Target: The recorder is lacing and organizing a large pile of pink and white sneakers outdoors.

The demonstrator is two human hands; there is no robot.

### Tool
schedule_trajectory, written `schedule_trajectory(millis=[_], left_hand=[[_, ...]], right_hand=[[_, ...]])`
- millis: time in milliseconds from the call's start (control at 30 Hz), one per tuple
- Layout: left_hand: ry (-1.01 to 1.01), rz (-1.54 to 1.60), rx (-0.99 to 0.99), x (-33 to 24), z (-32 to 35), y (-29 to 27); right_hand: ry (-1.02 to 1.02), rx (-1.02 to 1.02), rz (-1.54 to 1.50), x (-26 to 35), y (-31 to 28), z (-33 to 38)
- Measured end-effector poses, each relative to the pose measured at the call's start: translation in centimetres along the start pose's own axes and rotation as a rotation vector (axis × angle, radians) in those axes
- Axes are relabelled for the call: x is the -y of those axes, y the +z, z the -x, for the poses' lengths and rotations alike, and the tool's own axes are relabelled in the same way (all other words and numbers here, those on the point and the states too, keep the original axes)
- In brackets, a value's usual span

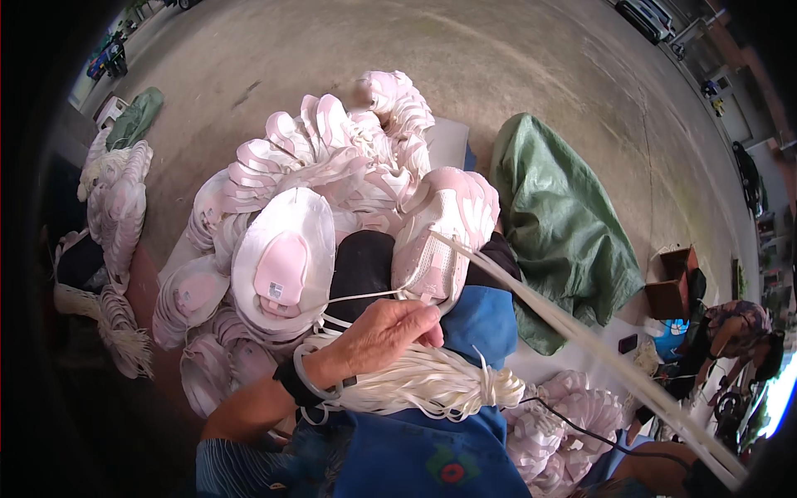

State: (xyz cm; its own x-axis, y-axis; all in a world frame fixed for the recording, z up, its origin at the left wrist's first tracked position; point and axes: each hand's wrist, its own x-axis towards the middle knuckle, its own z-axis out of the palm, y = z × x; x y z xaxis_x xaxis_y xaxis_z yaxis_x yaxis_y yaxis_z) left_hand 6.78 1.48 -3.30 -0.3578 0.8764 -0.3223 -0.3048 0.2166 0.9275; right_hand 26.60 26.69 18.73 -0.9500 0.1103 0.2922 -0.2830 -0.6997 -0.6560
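A pink and white shoe [444, 241] rests on my lap against a blue apron [481, 319]. My left hand [386, 332] is just below it, with its fingers pinched on a thin white lace [357, 296] that runs to the shoe. A thick bundle of white laces [423, 382] lies over my lap, with a loop of it around my left wrist. Long white lace strands [581, 340] stretch taut from the shoe to the lower right corner. There my right hand [706, 480], dark and mostly cut off by the frame edge, grips their end.
A big pile of pink and white shoes [324, 166] rises in front of my knees, with more stacked at the left [120, 207] and by my right leg [564, 415]. A green tarp [556, 224], a cardboard box [672, 282] and another person [739, 332] are on the concrete at the right.
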Motion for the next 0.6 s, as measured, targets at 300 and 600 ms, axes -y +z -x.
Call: schedule_trajectory(millis=[300,600], left_hand=[[-0.176,0.992,0.113,1.6,-9.1,-0.4],[-0.168,1.174,-0.269,2.0,-6.8,0.6]], right_hand=[[-0.167,0.086,-0.110,-0.2,-0.5,3.5],[-0.406,0.165,-0.230,-2.2,-2.4,6.5]])
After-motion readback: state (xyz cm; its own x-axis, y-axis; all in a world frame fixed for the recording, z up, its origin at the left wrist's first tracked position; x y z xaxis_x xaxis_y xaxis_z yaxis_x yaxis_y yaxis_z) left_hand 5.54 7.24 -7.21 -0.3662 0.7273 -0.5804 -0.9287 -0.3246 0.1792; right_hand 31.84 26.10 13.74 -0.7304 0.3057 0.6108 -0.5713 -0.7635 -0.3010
